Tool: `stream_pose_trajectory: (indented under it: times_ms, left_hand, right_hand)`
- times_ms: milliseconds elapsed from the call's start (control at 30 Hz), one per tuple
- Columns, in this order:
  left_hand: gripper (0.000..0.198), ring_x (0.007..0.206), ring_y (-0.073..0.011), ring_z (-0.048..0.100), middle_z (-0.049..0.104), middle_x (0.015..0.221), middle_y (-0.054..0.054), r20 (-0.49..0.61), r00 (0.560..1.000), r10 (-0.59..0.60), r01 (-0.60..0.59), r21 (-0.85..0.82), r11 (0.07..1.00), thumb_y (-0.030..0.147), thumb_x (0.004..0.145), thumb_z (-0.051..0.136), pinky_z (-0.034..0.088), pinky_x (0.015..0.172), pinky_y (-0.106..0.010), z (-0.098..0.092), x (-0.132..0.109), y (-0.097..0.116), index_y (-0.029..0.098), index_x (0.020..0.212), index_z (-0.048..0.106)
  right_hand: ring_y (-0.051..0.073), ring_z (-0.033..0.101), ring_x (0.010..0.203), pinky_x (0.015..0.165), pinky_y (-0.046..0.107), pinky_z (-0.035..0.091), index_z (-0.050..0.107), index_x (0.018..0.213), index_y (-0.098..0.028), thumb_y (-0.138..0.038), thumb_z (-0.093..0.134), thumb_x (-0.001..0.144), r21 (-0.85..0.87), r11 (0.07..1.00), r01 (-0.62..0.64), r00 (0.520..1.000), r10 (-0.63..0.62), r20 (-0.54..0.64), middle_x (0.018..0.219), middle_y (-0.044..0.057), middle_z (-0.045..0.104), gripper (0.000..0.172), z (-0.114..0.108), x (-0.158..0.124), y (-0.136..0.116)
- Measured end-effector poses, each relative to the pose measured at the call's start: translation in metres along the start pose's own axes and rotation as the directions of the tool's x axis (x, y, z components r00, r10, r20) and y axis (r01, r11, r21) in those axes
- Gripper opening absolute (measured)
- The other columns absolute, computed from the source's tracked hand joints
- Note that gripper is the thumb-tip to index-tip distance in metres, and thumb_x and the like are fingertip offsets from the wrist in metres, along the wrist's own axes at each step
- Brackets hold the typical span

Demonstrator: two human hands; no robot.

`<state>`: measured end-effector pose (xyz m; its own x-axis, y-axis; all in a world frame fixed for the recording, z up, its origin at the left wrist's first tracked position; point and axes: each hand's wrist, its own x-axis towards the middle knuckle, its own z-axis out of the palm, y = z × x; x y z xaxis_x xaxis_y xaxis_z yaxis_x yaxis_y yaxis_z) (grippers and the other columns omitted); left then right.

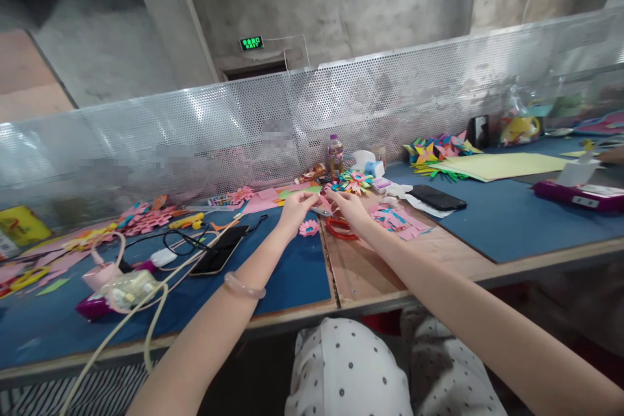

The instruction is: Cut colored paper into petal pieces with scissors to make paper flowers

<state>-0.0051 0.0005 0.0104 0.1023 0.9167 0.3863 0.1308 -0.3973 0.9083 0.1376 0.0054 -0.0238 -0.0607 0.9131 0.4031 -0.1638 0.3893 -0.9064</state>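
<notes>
My left hand (297, 209) and my right hand (348, 205) reach forward over the table, close together. Their fingers are pinched around a small piece of pink paper (322, 200), whose exact shape I cannot make out. Just under the hands lie red-handled scissors (340, 229), partly covered by my right hand and forearm. A small pink paper flower (309, 228) rests on the blue mat near my left wrist. To the right of my right hand is a heap of pink and blue paper strips (397, 220). Behind the hands sits a multicoloured paper flower (355, 182).
A black phone (437, 197) lies on the right, another phone (220, 250) on the left among cables. A glue gun (104, 299) appears wrapped in cord. One drink bottle (335, 155) stands before the perforated metal divider (195, 123). Yellow paper sheets (507, 166) lie farther right.
</notes>
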Motion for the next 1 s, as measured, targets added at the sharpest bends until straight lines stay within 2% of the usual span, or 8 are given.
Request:
stream_pose_trajectory:
  times_ms: [233, 400, 533, 767, 1000]
  left_hand:
    - [0.024, 0.072, -0.0183, 0.063, 0.068, 0.074, -0.008, -0.01, 1.0, -0.002, 0.002, 0.01, 1.0, 0.031, 0.065, 0.065, 0.048, 0.075, -0.035, 0.001, 0.0, -0.002, 0.011, 0.078, 0.065]
    - [0.024, 0.071, -0.0178, 0.062, 0.067, 0.076, -0.007, 0.032, 0.999, -0.022, 0.02, 0.052, 0.998, 0.033, 0.068, 0.063, 0.048, 0.072, -0.033, 0.002, -0.001, -0.002, 0.013, 0.081, 0.064]
    - [0.022, 0.069, -0.0166, 0.061, 0.066, 0.072, -0.005, 0.024, 0.999, 0.025, -0.027, 0.071, 0.997, 0.033, 0.067, 0.063, 0.047, 0.07, -0.031, 0.001, -0.001, -0.001, 0.013, 0.077, 0.063]
    - [0.028, 0.074, -0.0175, 0.061, 0.067, 0.08, -0.008, 0.021, 0.999, 0.047, -0.049, 0.092, 0.995, 0.035, 0.068, 0.062, 0.046, 0.074, -0.032, -0.002, 0.001, -0.004, 0.012, 0.082, 0.066]
    - [0.027, 0.073, -0.0183, 0.061, 0.067, 0.076, -0.008, -0.002, 0.999, 0.04, -0.039, 0.109, 0.993, 0.034, 0.066, 0.063, 0.047, 0.072, -0.032, -0.001, 0.002, -0.005, 0.011, 0.079, 0.066]
  right_hand:
    - [0.007, 0.042, 0.046, 0.045, 0.02, 0.034, 0.065, 0.075, -0.014, -0.049, 0.061, 0.064, -0.043, 0.999, -0.003, 1.0, 0.004, 0.024, 0.058, -0.001, 0.055, 0.037, 0.001, -0.001, -0.003]
    - [0.007, 0.041, 0.045, 0.044, 0.021, 0.032, 0.063, 0.067, -0.014, -0.047, 0.059, 0.065, -0.061, 0.997, 0.044, 0.998, -0.042, 0.038, 0.053, -0.002, 0.052, 0.033, -0.002, 0.001, 0.003]
    - [0.007, 0.041, 0.045, 0.044, 0.02, 0.031, 0.064, 0.069, -0.014, -0.046, 0.061, 0.063, -0.043, 0.999, 0.015, 0.998, -0.012, 0.061, 0.052, -0.002, 0.051, 0.033, -0.001, 0.0, 0.003]
    - [0.009, 0.047, 0.053, 0.048, 0.02, 0.036, 0.065, 0.07, -0.013, -0.041, 0.057, 0.064, 0.043, 0.999, 0.017, 1.0, -0.017, 0.006, 0.061, 0.001, 0.056, 0.03, 0.001, -0.002, 0.001]
    - [0.008, 0.045, 0.049, 0.046, 0.02, 0.034, 0.064, 0.069, -0.014, -0.041, 0.06, 0.063, 0.004, 0.999, -0.052, 0.999, 0.052, -0.004, 0.058, -0.001, 0.056, 0.028, 0.003, -0.004, -0.007]
